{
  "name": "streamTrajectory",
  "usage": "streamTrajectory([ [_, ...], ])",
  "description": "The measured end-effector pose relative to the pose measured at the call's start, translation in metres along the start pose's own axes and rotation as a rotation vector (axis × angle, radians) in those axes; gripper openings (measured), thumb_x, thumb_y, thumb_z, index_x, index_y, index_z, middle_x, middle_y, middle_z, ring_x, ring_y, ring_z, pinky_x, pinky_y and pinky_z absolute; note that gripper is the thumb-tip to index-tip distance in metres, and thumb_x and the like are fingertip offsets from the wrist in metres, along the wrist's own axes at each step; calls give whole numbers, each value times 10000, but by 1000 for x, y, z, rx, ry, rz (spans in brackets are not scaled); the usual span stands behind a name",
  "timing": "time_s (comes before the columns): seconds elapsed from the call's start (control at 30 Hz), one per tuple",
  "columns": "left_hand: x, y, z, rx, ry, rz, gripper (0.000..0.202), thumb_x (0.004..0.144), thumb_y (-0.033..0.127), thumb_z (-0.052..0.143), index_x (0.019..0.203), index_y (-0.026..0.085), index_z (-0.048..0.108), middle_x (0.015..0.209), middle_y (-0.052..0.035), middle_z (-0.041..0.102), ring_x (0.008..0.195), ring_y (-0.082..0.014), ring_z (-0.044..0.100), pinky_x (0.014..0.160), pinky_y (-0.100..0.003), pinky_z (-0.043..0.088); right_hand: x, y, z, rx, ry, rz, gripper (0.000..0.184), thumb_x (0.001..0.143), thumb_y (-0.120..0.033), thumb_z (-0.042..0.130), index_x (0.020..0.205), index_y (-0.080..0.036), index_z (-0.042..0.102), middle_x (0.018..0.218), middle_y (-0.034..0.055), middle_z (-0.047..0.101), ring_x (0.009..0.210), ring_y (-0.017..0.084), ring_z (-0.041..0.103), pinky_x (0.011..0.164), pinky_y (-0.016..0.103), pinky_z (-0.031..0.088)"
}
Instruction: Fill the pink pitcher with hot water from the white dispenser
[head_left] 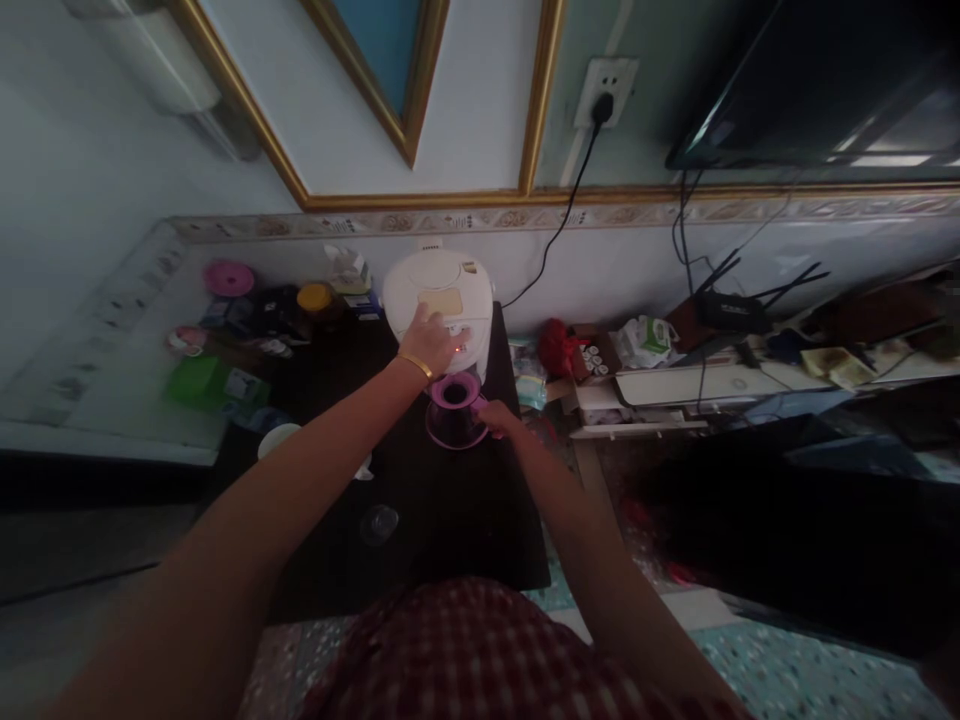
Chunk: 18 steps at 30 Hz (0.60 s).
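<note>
A white electric hot water pot [401, 290] stands against the wall at the back of the dark table. My left hand [429, 343] rests on its control panel with the fingers stretched out; a small red light glows beside the fingertips. Below the pot's front is a pink-rimmed cup [455, 428] with a dark inside. My right hand [496, 418] is closed around the cup's handle on its right side. What the cup contains is too dark to make out.
A clear plastic lid-like piece [379, 524] lies on the dark table [465, 530]. A white bowl [277, 438], green box [196, 382] and yellow-lidded jar [315, 298] are at left. The pot's black cord [559, 232] runs to a wall socket [609, 88]. A cluttered shelf [675, 388] stands at right.
</note>
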<state>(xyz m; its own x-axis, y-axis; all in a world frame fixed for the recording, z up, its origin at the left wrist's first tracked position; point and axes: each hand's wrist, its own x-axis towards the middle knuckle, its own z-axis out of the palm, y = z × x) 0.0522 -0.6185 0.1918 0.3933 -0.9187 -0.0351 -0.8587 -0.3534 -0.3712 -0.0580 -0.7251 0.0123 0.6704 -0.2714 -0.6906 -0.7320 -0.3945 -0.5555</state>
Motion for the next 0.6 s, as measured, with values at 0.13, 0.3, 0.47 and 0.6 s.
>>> streamTrajectory([
  [0.13,0,-1,2,0,10,3,406,908,249,329,1271,272,509,872,-63,688,975,-272,482,973,-512,199,0,-1,-1,19,-29,12,158,702,-237,639,628,-128,551,459,-14,484,396,118,484,420,224,412],
  [0.3,1,-1,0,26,6,7,389,907,262,334,1253,291,509,858,-53,687,961,-260,487,972,-510,196,0,-1,-1,41,-29,29,128,698,-218,625,652,-118,560,444,-16,478,382,116,474,423,231,413],
  [0.47,1,1,-1,31,-19,-5,398,902,254,346,1260,294,516,854,-60,692,966,-274,499,972,-515,206,-1,-2,-2,43,-18,31,123,690,-211,631,648,-111,573,402,-21,456,377,123,474,412,221,403],
  [0.6,1,0,0,23,6,3,399,902,267,344,1261,298,515,856,-53,691,972,-280,502,973,-522,216,-3,-2,-2,46,-7,33,145,693,-218,640,618,-116,569,393,-19,459,383,131,496,403,210,395],
])
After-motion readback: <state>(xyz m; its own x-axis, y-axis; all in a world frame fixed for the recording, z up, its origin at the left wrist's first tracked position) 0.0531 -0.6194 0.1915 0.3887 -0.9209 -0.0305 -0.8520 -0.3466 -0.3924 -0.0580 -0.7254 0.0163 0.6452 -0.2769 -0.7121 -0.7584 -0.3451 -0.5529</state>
